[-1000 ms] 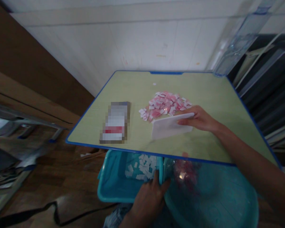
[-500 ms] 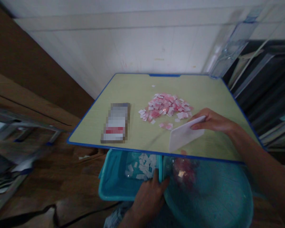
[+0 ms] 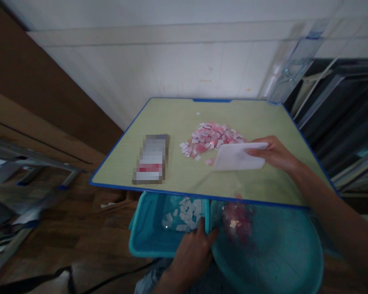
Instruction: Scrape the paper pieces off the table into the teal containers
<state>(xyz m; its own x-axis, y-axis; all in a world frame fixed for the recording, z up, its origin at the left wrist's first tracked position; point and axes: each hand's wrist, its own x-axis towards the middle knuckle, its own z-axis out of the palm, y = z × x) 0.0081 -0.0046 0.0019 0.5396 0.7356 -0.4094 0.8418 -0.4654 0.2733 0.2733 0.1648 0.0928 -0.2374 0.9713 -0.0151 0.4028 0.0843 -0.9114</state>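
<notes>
My right hand is closed on the end of a flat white scraper, a thin sheet with rounded corners. It is held above the table, just in front of a heap of small pink and white pieces. Down below the table's front edge, my left hand grips the side where a rectangular teal bin meets a round teal basin. White pieces lie in the bin. A clear bag with pink contents rests in the basin.
The folding table has a blue rim and stands against a white wall. A phone with a blurred screen lies at its left. A clear plastic bottle stands by the back right corner; dark panels lean beyond.
My right hand has raised the scraper and turned it so its lower edge is nearly level, now covering the few loose pieces in front of the heap. My left hand stays put.
</notes>
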